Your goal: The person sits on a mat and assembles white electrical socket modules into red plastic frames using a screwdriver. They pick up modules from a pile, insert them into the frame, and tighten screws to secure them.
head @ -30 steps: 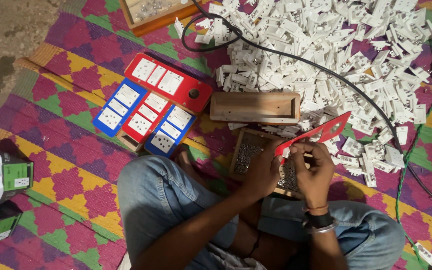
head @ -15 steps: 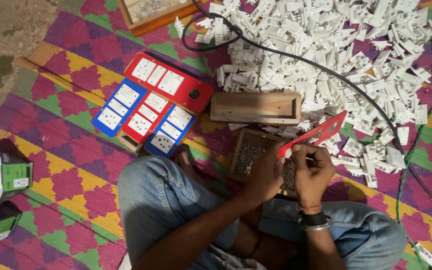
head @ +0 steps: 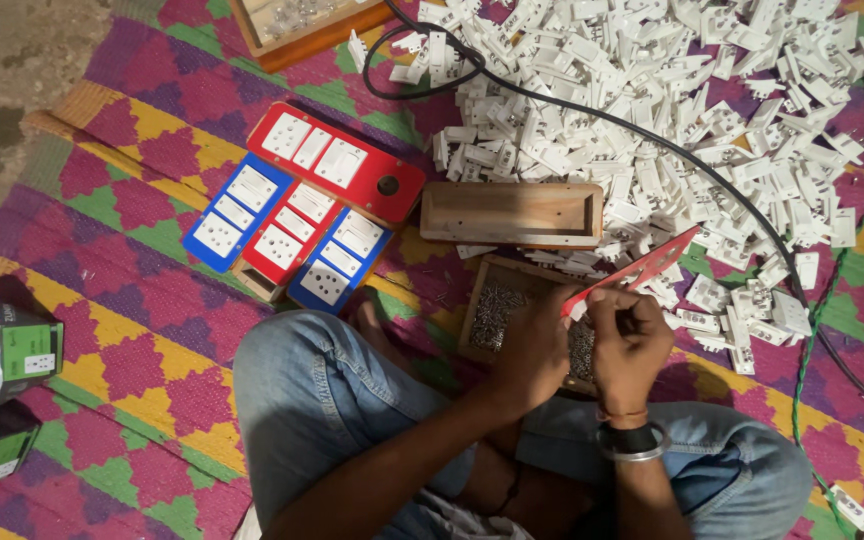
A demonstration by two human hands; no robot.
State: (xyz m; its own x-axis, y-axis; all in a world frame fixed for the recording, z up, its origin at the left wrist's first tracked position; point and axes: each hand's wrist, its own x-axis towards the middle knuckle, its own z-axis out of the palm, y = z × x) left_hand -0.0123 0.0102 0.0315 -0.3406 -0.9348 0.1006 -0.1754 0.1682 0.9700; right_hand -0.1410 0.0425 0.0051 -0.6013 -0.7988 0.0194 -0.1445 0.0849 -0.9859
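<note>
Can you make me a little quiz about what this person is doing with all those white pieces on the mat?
1. True or false: both hands, the left hand and the right hand, are on the red plate.
2. What lies nearer the hands: A) the tray of small screws, B) the green-and-white boxes?
3. What colours are the finished switch boards beside the empty wooden box?

Key: 1 true; 2 A; 3 red and blue, with white switches.
</note>
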